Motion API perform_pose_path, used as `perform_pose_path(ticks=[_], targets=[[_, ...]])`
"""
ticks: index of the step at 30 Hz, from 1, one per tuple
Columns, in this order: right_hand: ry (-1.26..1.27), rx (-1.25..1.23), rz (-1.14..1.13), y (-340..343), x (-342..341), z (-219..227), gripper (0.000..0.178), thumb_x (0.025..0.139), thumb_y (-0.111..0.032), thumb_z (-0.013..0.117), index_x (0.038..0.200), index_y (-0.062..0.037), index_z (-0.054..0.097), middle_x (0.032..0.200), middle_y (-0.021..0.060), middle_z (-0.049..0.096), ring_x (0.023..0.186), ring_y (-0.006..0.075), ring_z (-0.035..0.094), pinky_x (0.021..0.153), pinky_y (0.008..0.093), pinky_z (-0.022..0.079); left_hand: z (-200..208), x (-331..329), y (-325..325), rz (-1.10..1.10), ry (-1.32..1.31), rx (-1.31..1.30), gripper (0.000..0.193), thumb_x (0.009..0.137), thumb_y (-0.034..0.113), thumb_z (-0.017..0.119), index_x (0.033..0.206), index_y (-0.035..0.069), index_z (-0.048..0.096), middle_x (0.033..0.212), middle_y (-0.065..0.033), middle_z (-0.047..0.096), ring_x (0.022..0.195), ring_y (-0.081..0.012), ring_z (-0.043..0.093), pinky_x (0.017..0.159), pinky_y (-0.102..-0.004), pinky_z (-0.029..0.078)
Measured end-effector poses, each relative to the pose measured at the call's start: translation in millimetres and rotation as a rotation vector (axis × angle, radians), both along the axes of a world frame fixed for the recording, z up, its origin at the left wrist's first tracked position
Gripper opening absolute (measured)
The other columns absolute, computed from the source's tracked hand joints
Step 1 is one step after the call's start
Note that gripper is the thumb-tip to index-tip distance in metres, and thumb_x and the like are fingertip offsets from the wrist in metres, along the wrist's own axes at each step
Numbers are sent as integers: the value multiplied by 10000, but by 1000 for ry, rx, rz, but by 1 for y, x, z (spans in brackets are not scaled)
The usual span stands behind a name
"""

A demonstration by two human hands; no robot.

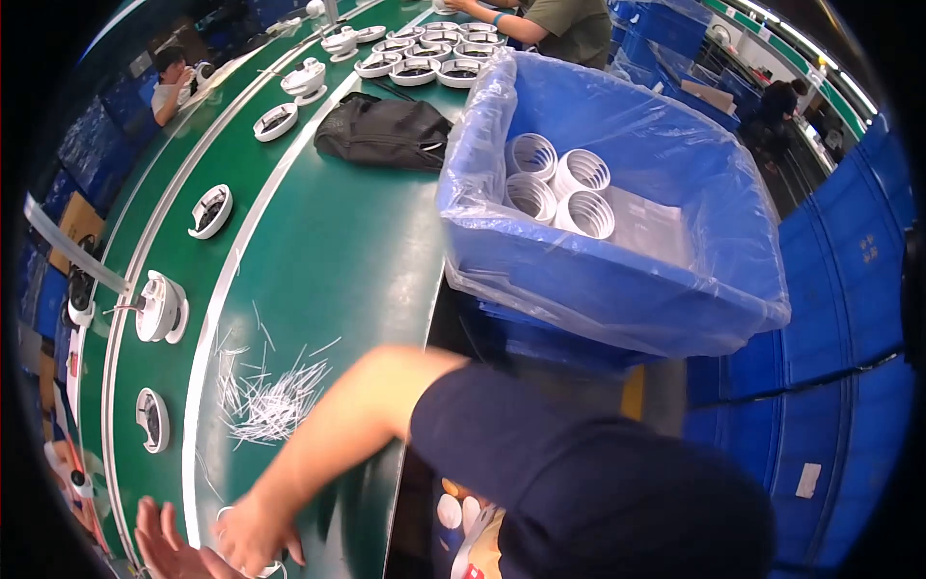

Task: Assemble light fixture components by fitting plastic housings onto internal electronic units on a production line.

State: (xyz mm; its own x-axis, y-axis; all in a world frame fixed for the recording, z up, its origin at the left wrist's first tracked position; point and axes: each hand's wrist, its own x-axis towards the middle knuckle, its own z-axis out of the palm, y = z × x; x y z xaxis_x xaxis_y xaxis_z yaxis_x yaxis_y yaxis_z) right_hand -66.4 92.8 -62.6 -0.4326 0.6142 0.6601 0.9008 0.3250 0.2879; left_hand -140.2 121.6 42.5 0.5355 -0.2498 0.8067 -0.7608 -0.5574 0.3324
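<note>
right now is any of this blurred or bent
Head view: the hands at the lower edge are motion-blurred; the green belt edges curve with fisheye bend; glare sits on the plastic liner of the blue bin; corners go black.

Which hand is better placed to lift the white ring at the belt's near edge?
Probably the right hand: it lies on the white ring on the green belt. The left hand is open beside it, touching nothing visible.

Right hand (253,533) on green table (328,251), white ring (275,569), blue bin (617,280)
</note>
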Motion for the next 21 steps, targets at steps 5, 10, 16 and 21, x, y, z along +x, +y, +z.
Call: perform_pose_path(ticks=[5,10,16,21], targets=[[149,75,-375,-217,43,46,311,624,-299,632,838,-99,528,827,36,505,807,223,492,691,351,398,-11,-5,-6,-123,246,-110,550,788,81,523,1222,-36,206,1088,-237,438,949,-304,501,778,-376,462],[478,-92,-967,-394,-21,102,188,672,-138,589,834,-55,541,740,89,525,685,268,514,617,367,432,-28,19,46,-11,628,5,475,794,154,467,1215,-19,333,1144,-150,437,1074,-243,420,876,-353,335],[1412,-1417,-1858,-574,-97,61,222,600,-217,614,676,-9,609,796,226,579,826,320,547,679,380,431,-30,70,74,135,827,-481,332,825,148,474,1133,24,453,1029,-99,533,979,-180,505,813,-304,419],[1485,-763,-1024,-592,-36,-64,381,648,-275,643,896,8,582,916,173,593,813,240,574,713,367,439,-58,55,88,138,935,-702,324,825,146,488,1115,10,444,1030,-118,539,940,-184,527,797,-294,442]])
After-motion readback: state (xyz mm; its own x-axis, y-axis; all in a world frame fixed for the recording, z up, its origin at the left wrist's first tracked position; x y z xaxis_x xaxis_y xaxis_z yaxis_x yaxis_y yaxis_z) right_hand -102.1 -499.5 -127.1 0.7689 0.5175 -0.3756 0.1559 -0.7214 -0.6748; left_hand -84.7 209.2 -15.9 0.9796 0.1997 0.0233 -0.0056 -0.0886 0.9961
